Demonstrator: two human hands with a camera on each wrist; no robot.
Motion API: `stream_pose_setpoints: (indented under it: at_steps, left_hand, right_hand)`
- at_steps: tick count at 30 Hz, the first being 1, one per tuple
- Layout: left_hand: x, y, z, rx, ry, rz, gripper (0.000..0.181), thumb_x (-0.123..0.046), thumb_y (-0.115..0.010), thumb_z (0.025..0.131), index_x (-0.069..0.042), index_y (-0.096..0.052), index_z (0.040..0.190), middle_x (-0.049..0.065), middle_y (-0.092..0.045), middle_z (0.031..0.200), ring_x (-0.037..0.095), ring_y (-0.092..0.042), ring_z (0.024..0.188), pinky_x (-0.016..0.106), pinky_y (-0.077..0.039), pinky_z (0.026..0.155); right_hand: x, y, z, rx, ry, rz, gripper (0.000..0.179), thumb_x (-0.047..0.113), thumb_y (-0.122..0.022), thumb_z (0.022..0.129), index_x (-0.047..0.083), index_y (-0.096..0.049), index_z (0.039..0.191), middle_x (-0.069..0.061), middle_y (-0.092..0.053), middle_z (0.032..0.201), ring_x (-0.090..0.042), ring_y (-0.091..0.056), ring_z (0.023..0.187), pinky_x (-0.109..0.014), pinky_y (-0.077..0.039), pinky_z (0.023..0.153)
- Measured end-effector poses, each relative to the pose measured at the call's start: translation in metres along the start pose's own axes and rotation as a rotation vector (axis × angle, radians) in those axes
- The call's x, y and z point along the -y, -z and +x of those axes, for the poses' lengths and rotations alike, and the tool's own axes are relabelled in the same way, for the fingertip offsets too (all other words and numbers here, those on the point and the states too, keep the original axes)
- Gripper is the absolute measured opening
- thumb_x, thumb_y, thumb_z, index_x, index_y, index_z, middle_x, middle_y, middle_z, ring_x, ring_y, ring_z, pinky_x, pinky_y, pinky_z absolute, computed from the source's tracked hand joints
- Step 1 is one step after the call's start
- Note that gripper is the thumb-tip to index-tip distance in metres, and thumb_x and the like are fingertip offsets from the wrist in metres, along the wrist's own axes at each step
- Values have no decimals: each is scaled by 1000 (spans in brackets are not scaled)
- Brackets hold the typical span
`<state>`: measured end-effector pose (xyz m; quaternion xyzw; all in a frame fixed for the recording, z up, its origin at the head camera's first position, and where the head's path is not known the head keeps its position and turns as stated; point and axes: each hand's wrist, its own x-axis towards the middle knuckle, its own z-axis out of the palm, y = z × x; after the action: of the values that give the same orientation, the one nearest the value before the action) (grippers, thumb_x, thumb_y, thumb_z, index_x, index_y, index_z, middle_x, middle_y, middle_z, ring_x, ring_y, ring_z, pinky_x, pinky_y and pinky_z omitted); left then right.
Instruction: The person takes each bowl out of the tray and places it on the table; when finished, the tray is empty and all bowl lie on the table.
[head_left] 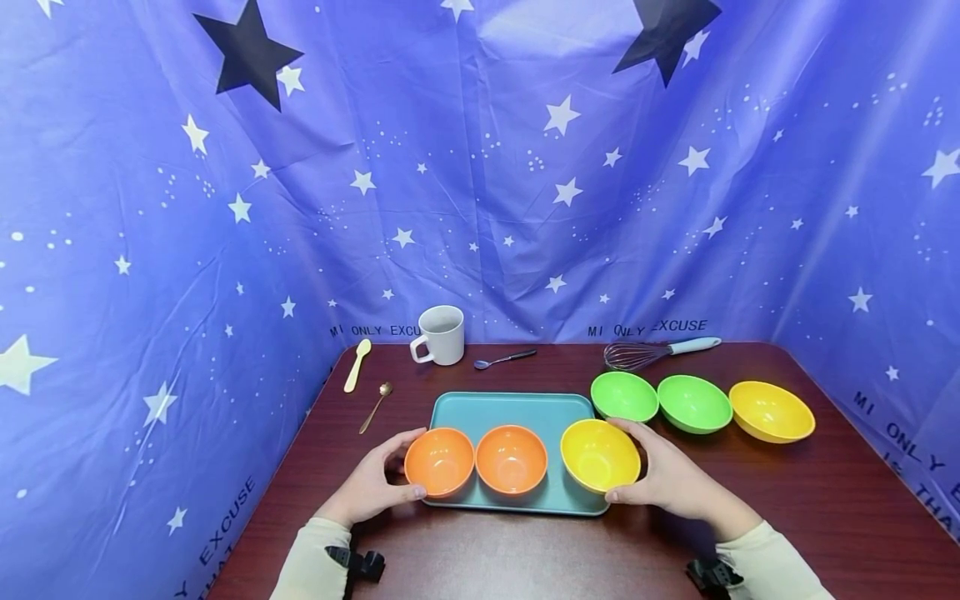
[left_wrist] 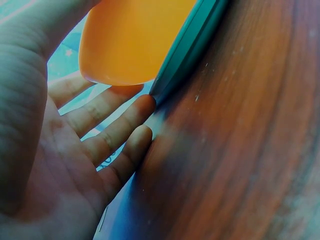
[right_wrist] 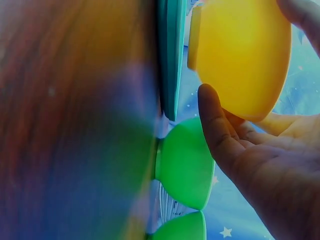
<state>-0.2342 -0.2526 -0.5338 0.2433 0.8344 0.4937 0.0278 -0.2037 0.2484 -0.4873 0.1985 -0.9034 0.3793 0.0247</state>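
Observation:
My left hand (head_left: 371, 482) spans the left side of an orange bowl (head_left: 439, 463), thumb at the near rim and fingertips at the far side. In the left wrist view its other fingers spread beside the bowl's wall. That bowl stands on a teal tray (head_left: 517, 503), and a second orange bowl (head_left: 512, 460) is right beside it. My right hand (head_left: 667, 471) grips a yellow bowl (head_left: 600, 456) by its right side, between thumb and fingers. The right wrist view shows a gap between this bowl's foot and the tray (right_wrist: 171, 60).
Right of the tray, two green bowls (head_left: 624, 397) and another yellow bowl (head_left: 771, 412) form a row, with a whisk (head_left: 660, 353) behind. A white mug (head_left: 441, 336), a dark-handled spoon (head_left: 505, 359), a pale yellow spoon (head_left: 357, 366) and a gold spoon (head_left: 375, 408) lie farther back.

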Motion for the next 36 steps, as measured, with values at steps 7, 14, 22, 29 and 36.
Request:
stream_pose_setpoints:
  at_steps: [7,14,22,29,36]
  left_hand:
    - [0,-1,0,3,20,-12,85,-27,-91,83,-20,-48,156,-1,-66,134,18,-67,106,32,-54,92]
    - [0,0,0,7,20,-3,86,-30,-91,83,-21,-48,157,-3,-65,134,19,-67,106,32,-54,93]
    - [1,0,-1,-1,31,-11,86,-30,-91,82,-24,-48,156,-4,-66,134,19,-67,107,33,-54,93]
    - [2,0,0,-4,-1,-13,84,-27,-91,82,-26,-49,155,-3,-66,133,19,-67,106,32,-54,92]
    - [2,0,0,-3,-9,-12,84,-27,-91,82,-26,-49,155,-4,-66,132,20,-67,106,32,-54,92]
  right_hand:
    - [-4,11,-3,-28,-23,-23,110,47,-98,69,7,-44,155,-11,-53,152,-27,-56,127,-45,-48,102]
    - [-9,22,-10,-50,-38,-42,108,44,-98,70,4,-44,155,-17,-52,151,-35,-53,132,-49,-45,104]
    - [-21,32,-18,-49,-67,-46,107,43,-97,71,3,-43,155,-20,-51,151,-36,-52,132,-38,-46,102]
    - [-31,35,-24,-29,-57,-44,107,44,-97,71,2,-44,154,-19,-53,150,-35,-53,129,-22,-43,98]
    - [-37,38,-26,-2,-71,-53,106,44,-97,72,5,-44,155,-16,-55,149,-31,-54,127,-30,-47,97]
